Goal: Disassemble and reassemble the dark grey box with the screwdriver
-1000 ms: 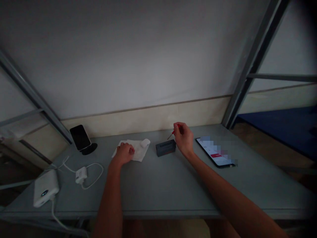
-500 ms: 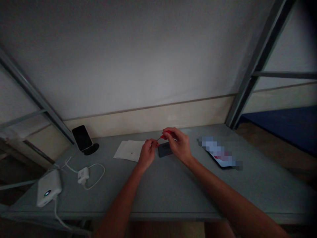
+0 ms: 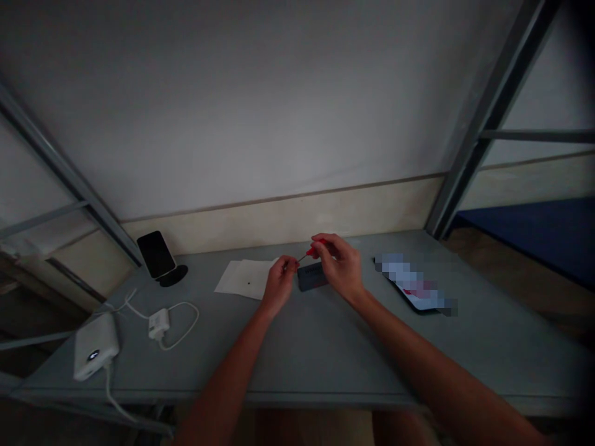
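Just above the dark grey box (image 3: 312, 277) lying on the tabletop (image 3: 325, 353), the right hand (image 3: 341, 267) grasps the red screwdriver (image 3: 315, 249) by its handle while the left hand (image 3: 279, 284) pinches the thin tip, probably to steady it, with white paper (image 3: 242, 279) lying beside.

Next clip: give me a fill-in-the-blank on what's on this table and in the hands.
The right hand holds a small screwdriver with a ___ handle.
The white paper lies to the ___ of the left hand.
The phone with the lit screen lies flat on the table to the ___ of the right hand.
Missing words: red; left; right.
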